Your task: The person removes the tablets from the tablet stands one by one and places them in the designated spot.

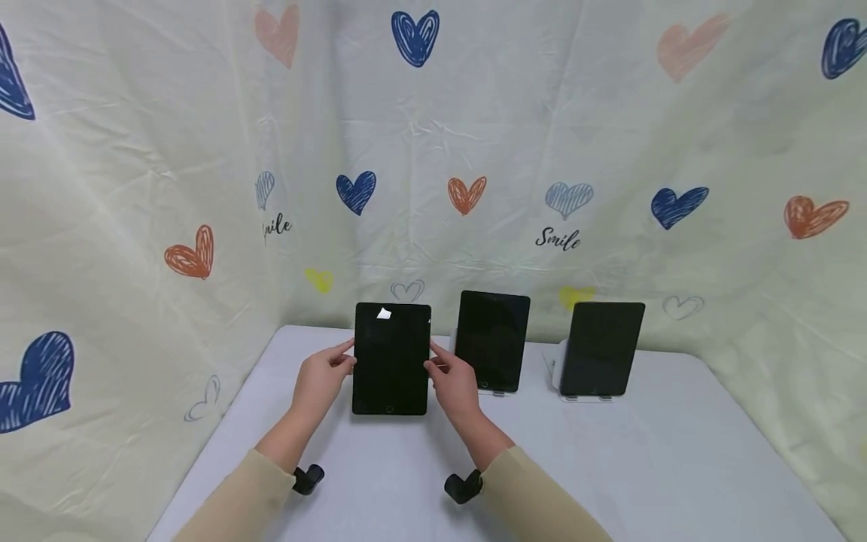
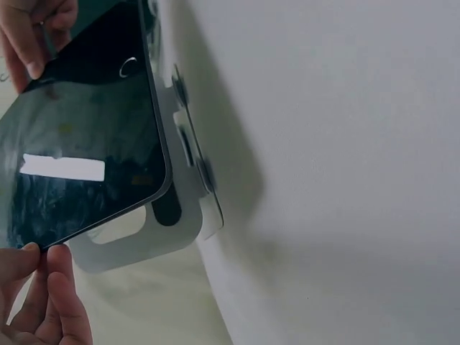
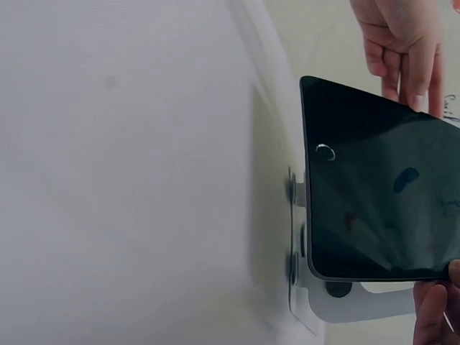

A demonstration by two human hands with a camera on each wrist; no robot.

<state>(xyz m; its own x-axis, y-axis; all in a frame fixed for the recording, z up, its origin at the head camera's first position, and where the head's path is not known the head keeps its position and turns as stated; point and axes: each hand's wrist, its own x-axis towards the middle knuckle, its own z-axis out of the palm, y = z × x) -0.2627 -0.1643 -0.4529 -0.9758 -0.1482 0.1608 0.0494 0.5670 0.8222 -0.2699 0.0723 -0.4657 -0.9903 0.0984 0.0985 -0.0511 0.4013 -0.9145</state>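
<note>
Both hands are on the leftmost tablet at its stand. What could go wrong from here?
1. The left hand and right hand hold the tablet only by its side edges; the smooth glass could slip.
2. Its bottom edge sits at the white stand; if it misses the lip, it may slide onto the table.
3. The middle tablet stands close to the right hand; a nudge could topple it.

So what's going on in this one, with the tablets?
A person holds the leftmost tablet by its side edges, the left hand on its left edge and the right hand on its right. The wrist views show a white stand just behind and below it; whether it rests in the stand is unclear. Two more dark tablets stand propped on the white table.
</note>
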